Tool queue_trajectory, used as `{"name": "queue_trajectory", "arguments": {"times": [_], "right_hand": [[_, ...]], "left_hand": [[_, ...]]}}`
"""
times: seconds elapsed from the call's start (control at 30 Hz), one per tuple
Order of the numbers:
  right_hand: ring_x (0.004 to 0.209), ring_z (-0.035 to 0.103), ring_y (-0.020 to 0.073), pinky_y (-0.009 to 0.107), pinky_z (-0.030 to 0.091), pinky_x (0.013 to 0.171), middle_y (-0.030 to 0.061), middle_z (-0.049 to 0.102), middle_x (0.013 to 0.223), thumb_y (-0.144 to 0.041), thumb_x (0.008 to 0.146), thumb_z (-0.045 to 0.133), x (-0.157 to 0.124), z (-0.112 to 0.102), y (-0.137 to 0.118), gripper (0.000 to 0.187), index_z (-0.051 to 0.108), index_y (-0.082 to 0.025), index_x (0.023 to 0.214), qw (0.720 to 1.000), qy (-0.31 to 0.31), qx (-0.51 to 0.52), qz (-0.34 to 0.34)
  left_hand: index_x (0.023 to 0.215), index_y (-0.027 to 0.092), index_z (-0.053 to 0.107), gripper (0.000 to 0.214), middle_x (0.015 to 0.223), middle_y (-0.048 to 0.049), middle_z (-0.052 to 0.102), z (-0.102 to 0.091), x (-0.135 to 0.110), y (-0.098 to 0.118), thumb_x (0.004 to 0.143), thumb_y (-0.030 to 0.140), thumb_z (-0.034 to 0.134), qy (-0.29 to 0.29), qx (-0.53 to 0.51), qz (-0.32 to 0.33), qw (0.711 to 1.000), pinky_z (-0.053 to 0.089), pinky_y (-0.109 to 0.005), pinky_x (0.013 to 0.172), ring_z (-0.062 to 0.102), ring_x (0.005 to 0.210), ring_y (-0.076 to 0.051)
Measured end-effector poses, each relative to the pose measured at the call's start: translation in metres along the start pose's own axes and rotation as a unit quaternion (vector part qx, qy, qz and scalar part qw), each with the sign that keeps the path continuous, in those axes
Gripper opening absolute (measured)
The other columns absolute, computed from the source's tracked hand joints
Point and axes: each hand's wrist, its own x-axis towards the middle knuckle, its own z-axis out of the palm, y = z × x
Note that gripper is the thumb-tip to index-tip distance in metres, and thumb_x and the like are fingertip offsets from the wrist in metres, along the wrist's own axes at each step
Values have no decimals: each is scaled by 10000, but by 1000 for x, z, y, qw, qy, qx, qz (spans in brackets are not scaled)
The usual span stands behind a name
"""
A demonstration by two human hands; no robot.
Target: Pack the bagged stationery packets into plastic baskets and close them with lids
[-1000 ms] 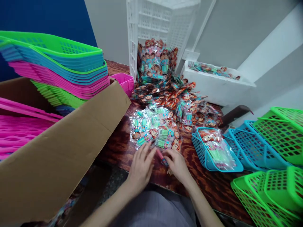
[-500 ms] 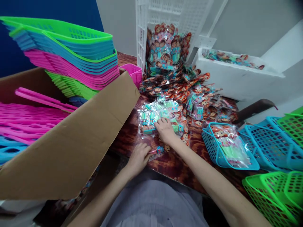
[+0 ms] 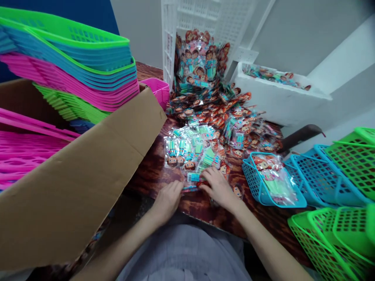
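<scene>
My left hand [image 3: 169,198] rests near the table's front edge, its fingers closed on the left end of a clear plastic packet [image 3: 190,189] with blue and pink parts. My right hand [image 3: 219,188] is at the right end of the same packet, thumb and fingers bent around it. Just beyond both hands lies a spread of flat clear packets [image 3: 182,146] with green contents and printed cartoon figures. Some of these overlap and touch the right fingertips. What the fingers cover is hidden.
A cardboard box [image 3: 117,144] with nested coloured baskets [image 3: 96,84] stands left. Behind is a heap of packets [image 3: 205,107] against a white crate [image 3: 168,47]. At right are a blue basket [image 3: 256,185] holding packets, green baskets [image 3: 316,238] and a white foam box [image 3: 258,91].
My right hand has come back from the spread packets toward my left hand and the table edge. The left hand keeps a packet near the edge. The view has shifted slightly.
</scene>
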Motion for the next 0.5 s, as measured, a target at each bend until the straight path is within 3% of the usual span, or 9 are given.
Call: {"name": "queue_trajectory", "arguments": {"times": [0.1, 0.2, 0.37, 0.5], "right_hand": [[1221, 488, 249, 399, 404, 974, 90, 580, 1304, -115, 854, 587, -31, -3, 27, 501, 517, -247, 1332, 999, -18, -1, 39], [1292, 435, 279, 432, 382, 983, 106, 520, 1410, -10, 784, 506, -66, 1, 42, 671, 476, -254, 1408, 994, -50, -67, 76], [1017, 527, 260, 396, 387, 891, 116, 616, 1092, -54, 843, 493, -83, 2, 37, 407, 619, -183, 1208, 988, -49, -129, 62], [957, 521, 244, 358, 403, 831, 101, 597, 1027, -86, 854, 509, -84, -2, 36, 322, 626, -170, 1142, 989, -30, -128, 67]], "left_hand": [[1420, 170, 399, 481, 1108, -102, 637, -11, 2, -5, 946, 93, 373, -10, -34, -4, 999, 512, -349, 856, 617, 984, -218], [1257, 203, 544, 358, 1029, -77, 639, -23, 5, -8, 944, 111, 397, -58, -28, 9, 998, 482, -342, 861, 606, 964, -221], [915, 194, 535, 150, 887, -45, 608, -28, 9, -3, 995, 242, 417, -74, -64, -21, 995, 436, -295, 713, 591, 818, -208], [964, 194, 551, 106, 914, -35, 627, -26, 7, -3, 972, 265, 473, -73, -116, -54, 989, 433, -286, 723, 607, 825, -203]]}}
